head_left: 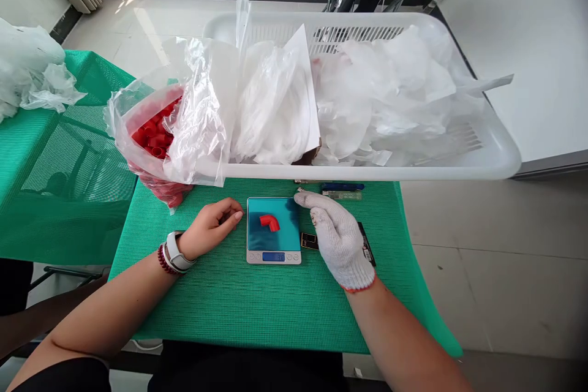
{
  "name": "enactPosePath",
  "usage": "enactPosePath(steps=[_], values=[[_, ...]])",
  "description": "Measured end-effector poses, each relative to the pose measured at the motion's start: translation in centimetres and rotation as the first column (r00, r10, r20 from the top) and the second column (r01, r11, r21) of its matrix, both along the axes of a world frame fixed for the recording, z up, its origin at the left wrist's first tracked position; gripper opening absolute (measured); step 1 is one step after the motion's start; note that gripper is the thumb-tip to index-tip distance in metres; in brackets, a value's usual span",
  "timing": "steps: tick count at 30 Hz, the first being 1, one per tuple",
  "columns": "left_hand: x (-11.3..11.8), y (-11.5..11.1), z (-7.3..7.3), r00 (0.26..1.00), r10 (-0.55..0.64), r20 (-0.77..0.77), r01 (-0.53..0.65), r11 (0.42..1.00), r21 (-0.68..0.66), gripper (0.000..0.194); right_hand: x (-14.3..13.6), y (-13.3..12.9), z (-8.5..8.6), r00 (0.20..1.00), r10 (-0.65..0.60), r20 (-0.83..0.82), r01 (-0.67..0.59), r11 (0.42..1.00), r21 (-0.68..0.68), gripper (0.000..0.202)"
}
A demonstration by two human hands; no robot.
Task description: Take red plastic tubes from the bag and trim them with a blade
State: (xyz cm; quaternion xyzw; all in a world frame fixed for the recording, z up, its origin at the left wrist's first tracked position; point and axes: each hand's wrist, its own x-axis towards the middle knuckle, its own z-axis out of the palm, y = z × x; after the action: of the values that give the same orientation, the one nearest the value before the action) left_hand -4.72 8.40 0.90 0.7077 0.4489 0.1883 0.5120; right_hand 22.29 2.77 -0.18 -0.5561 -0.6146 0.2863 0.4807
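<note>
A red elbow pipe fitting [270, 223] lies on the shiny plate of a small digital scale [274, 241], whose lit display sits along its near edge. My left hand [215, 225], bare with a white watch and red beads at the wrist, rests on the green cloth left of the scale. Its fingers are loosely curled, and nothing shows in them. On the other side, my right hand [339, 234] wears a white knitted glove. Its fingers stretch out toward the scale's far right corner, holding nothing visible. A clear bag of red fittings [157, 136] leans at the back left.
A white plastic basket [358, 173] full of clear bags spans the table's far side. Under its edge lie a blue pen-like item [342, 186] and a black card-like piece [309, 241]. Another green-covered table [68, 196] stands left, with a person's arm below it.
</note>
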Motion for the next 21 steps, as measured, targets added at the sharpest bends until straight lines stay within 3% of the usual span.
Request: enactPosePath(steps=[12, 17, 19, 21], values=[[0.2, -0.1, -0.1, 0.999, 0.039, 0.023, -0.039, 0.999, 0.006, 0.029, -0.1, 0.0, -0.1, 1.0, 0.021, 0.021, -0.021, 1.0, 0.005, 0.029], [0.6, -0.5, -0.3, 0.994, 0.091, -0.056, -0.077, 0.972, 0.222, 0.022, 0.1, 0.2, 0.1, 0.999, -0.026, -0.036, 0.025, 0.999, -0.028, 0.03], [0.8, -0.7, -0.4, 0.991, 0.089, -0.096, -0.052, 0.941, 0.335, 0.018, 0.7, 0.1, 0.9, 0.997, -0.037, 0.072, 0.037, 0.999, 0.006, 0.03], [0.9, -0.9, -0.4, 0.99, 0.092, -0.107, -0.037, 0.901, 0.432, 0.016, 1.5, -0.3, 2.1, 0.944, -0.011, 0.329, -0.006, 0.999, 0.05, 0.027]])
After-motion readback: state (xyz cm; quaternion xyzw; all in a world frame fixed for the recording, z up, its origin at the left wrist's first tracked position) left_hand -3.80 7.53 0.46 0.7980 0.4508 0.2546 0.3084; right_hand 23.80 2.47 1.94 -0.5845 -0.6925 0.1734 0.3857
